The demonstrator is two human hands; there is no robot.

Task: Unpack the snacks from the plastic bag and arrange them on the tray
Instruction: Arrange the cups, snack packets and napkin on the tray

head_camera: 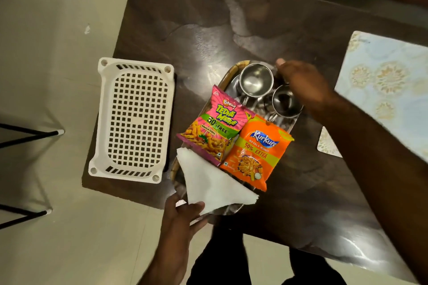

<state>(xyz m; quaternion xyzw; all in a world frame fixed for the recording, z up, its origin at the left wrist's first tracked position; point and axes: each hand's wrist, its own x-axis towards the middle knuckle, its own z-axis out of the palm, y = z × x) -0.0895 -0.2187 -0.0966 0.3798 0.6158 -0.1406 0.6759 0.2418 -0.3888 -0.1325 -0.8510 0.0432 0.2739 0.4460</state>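
An oval metal tray [232, 69] with a woven rim lies on the dark table. On it lie a pink Bingo snack packet [215, 126] and an orange Kurkure packet [256, 152] side by side, with two steel cups [254, 80] [284, 102] behind them. A folded white napkin [213, 183] covers the tray's near end. My left hand [183, 214] grips the tray's near rim, thumb on the napkin's corner. My right hand [301, 82] holds the tray's far right rim beside the cups. No plastic bag is in view.
A white perforated plastic basket [133, 120] lies upside down on the table's left corner, close to the tray. A patterned blue placemat [384, 85] lies at the right. Black stool legs [30, 133] stand on the floor at left.
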